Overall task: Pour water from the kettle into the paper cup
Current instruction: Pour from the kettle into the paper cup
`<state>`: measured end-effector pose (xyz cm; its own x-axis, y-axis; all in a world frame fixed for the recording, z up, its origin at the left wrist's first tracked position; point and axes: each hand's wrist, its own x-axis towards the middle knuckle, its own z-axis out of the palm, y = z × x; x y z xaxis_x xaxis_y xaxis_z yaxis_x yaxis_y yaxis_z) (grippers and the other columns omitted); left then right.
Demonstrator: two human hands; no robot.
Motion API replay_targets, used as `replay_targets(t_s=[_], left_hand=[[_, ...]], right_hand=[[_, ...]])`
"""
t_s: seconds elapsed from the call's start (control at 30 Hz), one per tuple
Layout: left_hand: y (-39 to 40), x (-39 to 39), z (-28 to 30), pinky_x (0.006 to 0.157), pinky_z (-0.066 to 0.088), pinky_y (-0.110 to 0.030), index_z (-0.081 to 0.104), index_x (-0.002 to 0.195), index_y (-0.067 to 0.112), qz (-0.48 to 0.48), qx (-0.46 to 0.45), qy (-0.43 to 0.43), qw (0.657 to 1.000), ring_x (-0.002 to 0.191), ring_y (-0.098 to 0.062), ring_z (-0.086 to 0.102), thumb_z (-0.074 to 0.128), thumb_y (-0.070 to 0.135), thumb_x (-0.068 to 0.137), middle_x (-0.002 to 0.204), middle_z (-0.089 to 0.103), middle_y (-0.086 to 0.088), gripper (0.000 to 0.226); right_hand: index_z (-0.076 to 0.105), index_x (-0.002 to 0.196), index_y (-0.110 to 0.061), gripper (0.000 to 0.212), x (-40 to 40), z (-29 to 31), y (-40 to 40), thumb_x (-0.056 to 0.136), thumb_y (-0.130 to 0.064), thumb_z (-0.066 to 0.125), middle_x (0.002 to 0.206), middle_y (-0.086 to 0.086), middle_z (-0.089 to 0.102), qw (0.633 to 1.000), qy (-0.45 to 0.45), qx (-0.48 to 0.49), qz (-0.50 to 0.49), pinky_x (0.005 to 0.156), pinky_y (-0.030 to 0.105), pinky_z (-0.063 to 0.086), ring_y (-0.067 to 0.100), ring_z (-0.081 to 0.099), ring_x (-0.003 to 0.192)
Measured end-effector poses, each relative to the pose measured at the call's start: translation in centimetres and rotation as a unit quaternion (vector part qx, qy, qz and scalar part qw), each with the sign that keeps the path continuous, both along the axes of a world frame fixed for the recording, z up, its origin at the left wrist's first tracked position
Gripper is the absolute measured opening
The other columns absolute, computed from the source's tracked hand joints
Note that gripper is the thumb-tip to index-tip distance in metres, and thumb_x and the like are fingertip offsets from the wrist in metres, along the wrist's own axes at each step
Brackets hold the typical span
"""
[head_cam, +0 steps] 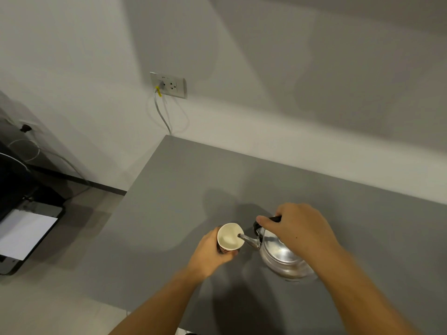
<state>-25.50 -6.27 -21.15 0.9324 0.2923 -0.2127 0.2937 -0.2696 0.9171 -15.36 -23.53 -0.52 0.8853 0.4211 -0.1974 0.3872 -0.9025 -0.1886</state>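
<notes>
A shiny steel kettle is over the grey table, tilted left. Its thin spout reaches over the rim of a white paper cup. My right hand grips the kettle's black handle from above. My left hand wraps the cup's side from the left and below. The inside of the cup looks pale; I cannot tell whether water is in it. The kettle's lid is partly hidden under my right hand.
A wall socket with a plugged cable hangs behind the table's far left corner. To the left, off the table, stands a dark printer with a white sheet in it. The table's left edge runs diagonally close to the cup.
</notes>
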Motion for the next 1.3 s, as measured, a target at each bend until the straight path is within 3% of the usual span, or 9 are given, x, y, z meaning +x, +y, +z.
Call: replay_targets(t_s=[0.1,0.43,0.7,0.93,1.07,1.3], left_hand=[[0.0,0.0,0.0,0.085,0.050,-0.008,0.064,0.131,0.027,-0.002,0.004,-0.001,1.000,0.108,0.000,0.069,0.090,0.027,0.072,0.117,0.075,0.013,0.064],[0.0,0.2,0.2,0.098,0.054,-0.027,0.064,0.132,0.023,-0.007,0.031,-0.009,0.999,0.112,-0.009,0.068,0.090,0.026,0.074,0.121,0.073,0.008,0.063],[-0.1,0.3,0.6,0.100,0.053,-0.026,0.064,0.133,0.026,-0.009,0.038,-0.009,0.999,0.115,-0.008,0.067,0.089,0.028,0.075,0.123,0.072,0.009,0.063],[-0.2,0.2,0.9,0.101,0.056,-0.033,0.063,0.134,0.025,-0.008,0.029,-0.004,1.000,0.114,-0.009,0.068,0.089,0.027,0.074,0.123,0.072,0.008,0.065],[-0.2,0.1,1.0,0.100,0.056,-0.037,0.064,0.132,0.026,-0.006,0.027,-0.003,1.000,0.113,-0.009,0.069,0.089,0.027,0.073,0.122,0.073,0.009,0.064],[-0.3,0.1,1.2,0.102,0.055,-0.040,0.063,0.133,0.025,-0.005,0.031,-0.004,0.999,0.115,-0.012,0.068,0.089,0.027,0.074,0.123,0.072,0.007,0.064]], right_hand=[[0.060,0.061,-0.016,0.058,0.0,0.2,0.5,0.085,-0.068,0.056,0.052,0.002,0.056,1.000,-0.005,-0.012,0.012,0.046,0.030,0.037,0.020,0.053,0.049],[0.051,0.053,-0.018,0.054,0.0,1.1,2.2,0.083,-0.062,0.062,0.053,0.000,0.052,0.998,-0.026,-0.045,0.024,0.042,0.027,0.027,0.015,0.046,0.046],[0.051,0.056,-0.018,0.049,-0.4,1.7,3.3,0.083,-0.059,0.061,0.059,0.000,0.050,0.997,-0.023,-0.059,0.039,0.045,0.028,0.029,0.019,0.048,0.053],[0.051,0.058,-0.019,0.047,-0.6,1.9,3.5,0.083,-0.058,0.061,0.060,0.000,0.050,0.997,-0.023,-0.062,0.045,0.047,0.027,0.029,0.020,0.048,0.054],[0.061,0.063,-0.018,0.044,-0.7,2.0,3.4,0.083,-0.057,0.062,0.060,0.001,0.053,0.996,-0.021,-0.067,0.047,0.047,0.028,0.031,0.020,0.050,0.055],[0.050,0.054,-0.018,0.048,-0.8,1.8,3.5,0.082,-0.056,0.062,0.056,0.000,0.051,0.996,-0.025,-0.073,0.042,0.044,0.027,0.028,0.015,0.044,0.048]])
